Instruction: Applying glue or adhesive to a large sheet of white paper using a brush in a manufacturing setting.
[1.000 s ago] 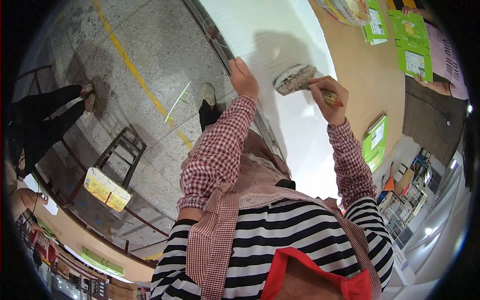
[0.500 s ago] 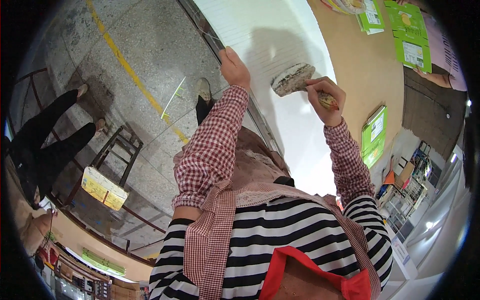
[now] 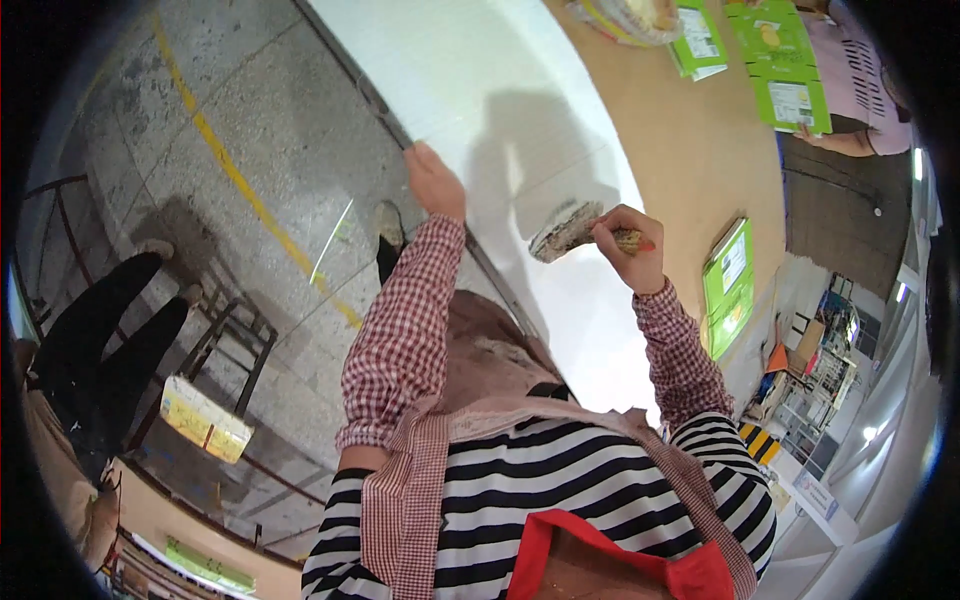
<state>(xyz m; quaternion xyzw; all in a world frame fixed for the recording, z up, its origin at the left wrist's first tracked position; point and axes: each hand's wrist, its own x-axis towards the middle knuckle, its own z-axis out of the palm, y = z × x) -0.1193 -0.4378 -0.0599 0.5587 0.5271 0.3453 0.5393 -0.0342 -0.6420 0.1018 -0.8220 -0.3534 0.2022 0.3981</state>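
Grey floor off to left, white sheet laid along tan table. Brush held over sheet, clamped in right hand. Left hand set at sheet's edge, grip unclear. Strokes best kept flat, even.

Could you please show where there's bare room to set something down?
The tan table is bare between the white surface, near green cartons and far green cartons; the right hand and brush crowd the white surface's right side.

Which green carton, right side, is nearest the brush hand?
The green carton just right of the right hand holding the brush; the others are farther up: one by the round container, one at a co-worker's hand.
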